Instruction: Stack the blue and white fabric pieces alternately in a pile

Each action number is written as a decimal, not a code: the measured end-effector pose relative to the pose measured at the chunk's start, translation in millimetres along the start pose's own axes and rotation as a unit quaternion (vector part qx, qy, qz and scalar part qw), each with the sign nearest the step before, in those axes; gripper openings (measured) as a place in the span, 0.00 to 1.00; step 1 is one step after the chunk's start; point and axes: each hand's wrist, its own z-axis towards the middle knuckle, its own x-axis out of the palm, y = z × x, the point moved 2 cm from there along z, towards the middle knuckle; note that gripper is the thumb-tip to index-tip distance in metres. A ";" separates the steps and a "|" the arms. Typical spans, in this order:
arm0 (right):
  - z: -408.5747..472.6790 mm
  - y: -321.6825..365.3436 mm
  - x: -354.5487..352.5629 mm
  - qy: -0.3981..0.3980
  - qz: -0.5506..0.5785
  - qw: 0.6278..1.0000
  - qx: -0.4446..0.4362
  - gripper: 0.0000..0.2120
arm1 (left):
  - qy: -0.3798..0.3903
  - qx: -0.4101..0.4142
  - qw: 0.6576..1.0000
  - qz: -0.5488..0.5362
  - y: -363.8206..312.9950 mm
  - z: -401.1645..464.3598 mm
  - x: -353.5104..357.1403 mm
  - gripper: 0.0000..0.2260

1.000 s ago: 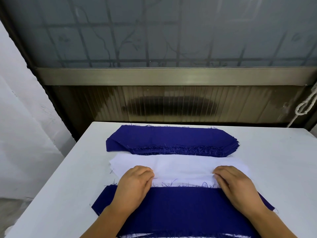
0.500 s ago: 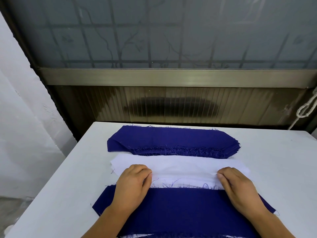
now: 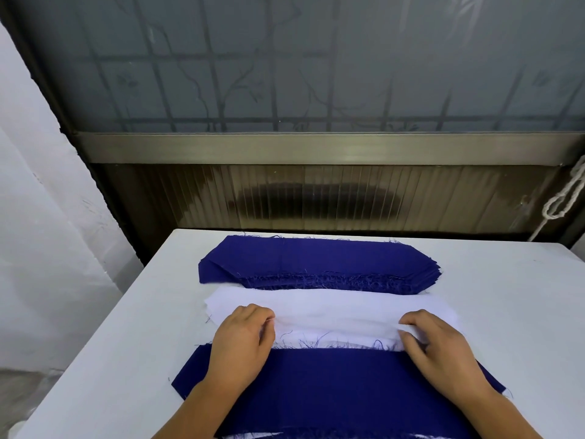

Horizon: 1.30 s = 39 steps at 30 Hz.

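Observation:
Three fabric groups lie in rows on the white table (image 3: 506, 312). At the back is a stack of blue pieces (image 3: 316, 264). A stack of white pieces (image 3: 335, 307) fills the middle row. Nearest me is the pile (image 3: 335, 384), blue on top with white edges peeking out at its front and right. My left hand (image 3: 242, 343) pinches the near left edge of the top white piece. My right hand (image 3: 438, 346) pinches its near right edge, and that edge is lifted a little off the stack.
A wall with ribbed panelling and a frosted window stands right behind the table's far edge. A knotted white cord (image 3: 560, 204) hangs at the right. A white sheet (image 3: 47, 248) hangs to the left of the table.
Both hands have curled onto the near edge of the top white piece and raised it slightly; the fabric between them now bulges upward. The other stacks have not moved.

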 end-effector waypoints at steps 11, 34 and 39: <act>0.1 14.7 -29.4 -0.115 -0.006 0.989 -0.096 0.10 | -0.067 0.029 0.997 -0.023 1.5 9.0 -49.3 0.03; -70.8 4.1 -29.9 -0.003 -0.049 0.981 -0.186 0.23 | 0.029 0.246 0.968 -0.032 11.6 -73.5 -49.9 0.11; -69.9 8.5 -33.5 -0.015 -0.046 0.984 -0.172 0.24 | 0.096 0.204 0.972 -0.062 11.4 -72.4 -55.3 0.10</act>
